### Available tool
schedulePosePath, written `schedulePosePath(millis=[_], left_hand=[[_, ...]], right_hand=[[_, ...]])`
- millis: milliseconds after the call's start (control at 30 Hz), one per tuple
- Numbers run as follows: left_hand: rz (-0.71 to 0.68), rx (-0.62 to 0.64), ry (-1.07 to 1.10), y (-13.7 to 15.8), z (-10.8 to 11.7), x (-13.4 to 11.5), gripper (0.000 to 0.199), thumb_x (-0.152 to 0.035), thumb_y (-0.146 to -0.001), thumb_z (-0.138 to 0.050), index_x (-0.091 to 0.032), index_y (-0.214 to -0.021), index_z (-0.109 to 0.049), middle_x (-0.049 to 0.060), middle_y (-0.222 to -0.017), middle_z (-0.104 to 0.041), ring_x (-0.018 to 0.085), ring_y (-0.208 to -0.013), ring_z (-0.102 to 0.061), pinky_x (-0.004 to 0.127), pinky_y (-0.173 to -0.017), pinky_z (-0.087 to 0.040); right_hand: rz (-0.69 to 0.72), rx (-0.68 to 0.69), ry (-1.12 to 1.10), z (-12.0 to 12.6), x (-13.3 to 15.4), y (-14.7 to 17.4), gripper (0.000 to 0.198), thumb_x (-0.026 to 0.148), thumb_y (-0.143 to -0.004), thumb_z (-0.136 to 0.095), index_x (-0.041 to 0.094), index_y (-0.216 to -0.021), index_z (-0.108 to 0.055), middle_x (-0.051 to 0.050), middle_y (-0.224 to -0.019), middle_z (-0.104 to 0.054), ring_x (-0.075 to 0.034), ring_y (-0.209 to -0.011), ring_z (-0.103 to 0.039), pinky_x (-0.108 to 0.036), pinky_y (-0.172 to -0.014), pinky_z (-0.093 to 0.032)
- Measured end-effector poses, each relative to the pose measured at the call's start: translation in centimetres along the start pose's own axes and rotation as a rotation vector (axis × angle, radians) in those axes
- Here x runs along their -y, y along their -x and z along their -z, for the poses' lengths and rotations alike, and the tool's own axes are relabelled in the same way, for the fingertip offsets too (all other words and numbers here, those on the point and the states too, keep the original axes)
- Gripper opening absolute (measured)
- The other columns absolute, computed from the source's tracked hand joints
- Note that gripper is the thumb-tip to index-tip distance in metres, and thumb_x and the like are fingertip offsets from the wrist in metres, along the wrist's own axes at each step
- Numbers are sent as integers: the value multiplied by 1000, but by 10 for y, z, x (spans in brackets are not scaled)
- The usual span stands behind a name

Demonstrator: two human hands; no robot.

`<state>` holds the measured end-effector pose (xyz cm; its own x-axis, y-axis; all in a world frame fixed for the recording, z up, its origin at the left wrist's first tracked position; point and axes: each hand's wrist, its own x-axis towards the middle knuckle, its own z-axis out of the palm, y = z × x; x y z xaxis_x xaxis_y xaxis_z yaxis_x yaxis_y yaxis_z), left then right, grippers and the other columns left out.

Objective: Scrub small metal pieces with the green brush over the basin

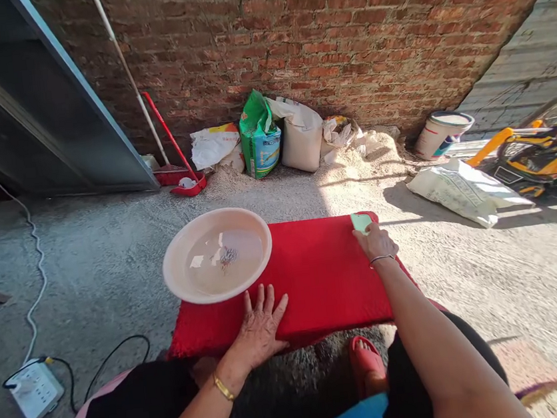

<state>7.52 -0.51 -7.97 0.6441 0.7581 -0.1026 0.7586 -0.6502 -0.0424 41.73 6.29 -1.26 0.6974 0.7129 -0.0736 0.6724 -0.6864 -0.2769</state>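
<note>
A red cloth (324,277) covers the low table in front of me. My left hand (260,325) lies flat on its near edge with fingers spread, just below the basin. At the far right corner, my right hand (377,243) grips a pale green flat rectangular piece (361,222) and presses it on the cloth. Its exact kind is unclear; the fingers cover its near end. A pale pink plastic basin (179,281) of clear water stands on the left of the table, partly over its edge. A dark pattern shows at the basin's bottom.
Sacks, including a green bag (260,137), lean on the brick wall (289,40). A red dustpan (190,185) is left of them. A bucket (443,133), flat sack (467,191) and yellow-black machine (549,158) are at right. A power strip (38,391) with cords lies left.
</note>
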Motion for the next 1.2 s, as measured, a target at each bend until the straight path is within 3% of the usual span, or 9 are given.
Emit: schedulePosePath(millis=[67,233,300,433,667,733,833,1000,1200], left_hand=[[1,2,1,0,1,-1,96,-56,-64,-67,-27,-144,-24,19,-151,-19,43,-138,-6,67,-104,-1],[5,-6,-10,0,3,-1,96,-56,-64,-68,-27,-144,-24,19,-151,-21,42,-138,-10,66,-105,-3],[3,-12,-15,1,3,0,96,-57,-64,-68,-27,-144,-24,19,-151,-21,42,-138,-11,66,-105,-3],[1,-5,-3,1,4,0,96,-57,-64,-68,-26,-144,-24,19,-151,-20,42,-138,-9,67,-105,-4],[3,17,27,0,11,-2,93,-56,-66,-67,-26,-144,-25,19,-151,-19,42,-138,-8,67,-105,-6],[4,13,23,0,9,-2,93,-57,-66,-66,-26,-144,-25,19,-151,-19,43,-138,-8,67,-105,-6],[0,-15,15,0,4,0,95,-59,-64,-67,-26,-144,-25,20,-151,-20,43,-138,-8,67,-105,-4],[-6,-54,-9,0,-3,2,98,-58,-62,-69,-27,-144,-25,20,-150,-21,42,-138,-10,66,-105,-3],[-12,-52,-46,1,-2,3,99,-57,-60,-70,-27,-144,-26,20,-150,-22,43,-138,-11,65,-106,-4]], right_hand=[[108,-14,-14,-3,8,11,48,60,-86,-39,23,-116,-48,-11,-109,-52,-27,-97,-57,-39,-79,-43],[556,13,13,-25,53,55,41,57,-86,-43,26,-112,-51,-6,-105,-53,-21,-86,-58,-30,-69,-42],[640,39,27,-34,66,66,41,57,-86,-45,26,-112,-51,-6,-105,-52,-19,-85,-58,-28,-68,-41],[572,97,56,-39,63,61,41,56,-85,-46,26,-113,-51,-6,-104,-53,-21,-88,-58,-31,-72,-42],[70,54,38,-4,4,5,48,60,-83,-45,24,-116,-51,-11,-111,-53,-29,-101,-56,-43,-84,-41],[8,38,14,3,-4,0,49,60,-83,-44,24,-116,-52,-11,-111,-54,-28,-102,-56,-44,-86,-40],[126,-7,-12,0,7,11,49,61,-84,-41,25,-115,-51,-10,-108,-53,-26,-98,-57,-40,-81,-42],[458,18,1,-27,57,48,44,60,-86,-42,27,-113,-51,-6,-105,-51,-21,-88,-58,-33,-74,-42],[490,100,25,-44,74,50,41,56,-87,-44,27,-115,-50,-7,-107,-51,-20,-90,-58,-32,-76,-42]])
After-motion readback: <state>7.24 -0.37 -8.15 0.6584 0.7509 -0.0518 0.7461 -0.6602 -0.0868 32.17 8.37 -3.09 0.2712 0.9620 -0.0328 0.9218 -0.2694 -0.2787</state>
